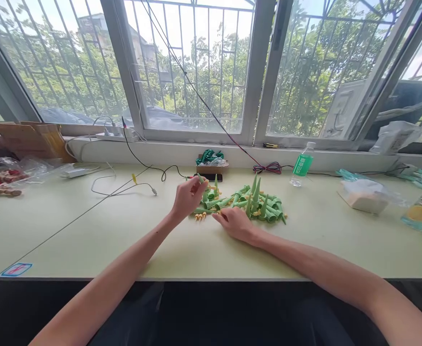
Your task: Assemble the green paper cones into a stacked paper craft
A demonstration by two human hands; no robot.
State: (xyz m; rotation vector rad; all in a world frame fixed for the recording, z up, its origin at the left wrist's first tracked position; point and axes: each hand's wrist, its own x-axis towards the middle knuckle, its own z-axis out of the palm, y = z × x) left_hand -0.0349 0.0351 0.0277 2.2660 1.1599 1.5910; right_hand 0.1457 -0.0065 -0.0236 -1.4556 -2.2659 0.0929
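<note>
My left hand [189,196] is raised at the left end of the pile, its fingertips pinched on a small green cone [200,178] whose pointed tip sticks up. On the table, my right hand [238,224] rests at the pile's front edge with curled fingers; what they grip, if anything, is hidden. The pile of green cones [274,210] spreads behind and to the right of that hand, several standing upright and others lying on their sides. Small yellow pegs [200,217] lie in a row just left of my right fingertips. More yellow bits show among the cones.
Behind the pile stand a small box of green foil packets [211,165] and a dark phone [213,178]. A water bottle [302,166] is at the right, beyond it a tissue pack [366,194]. Cables [124,185] cross the left side, near a cardboard box [34,141].
</note>
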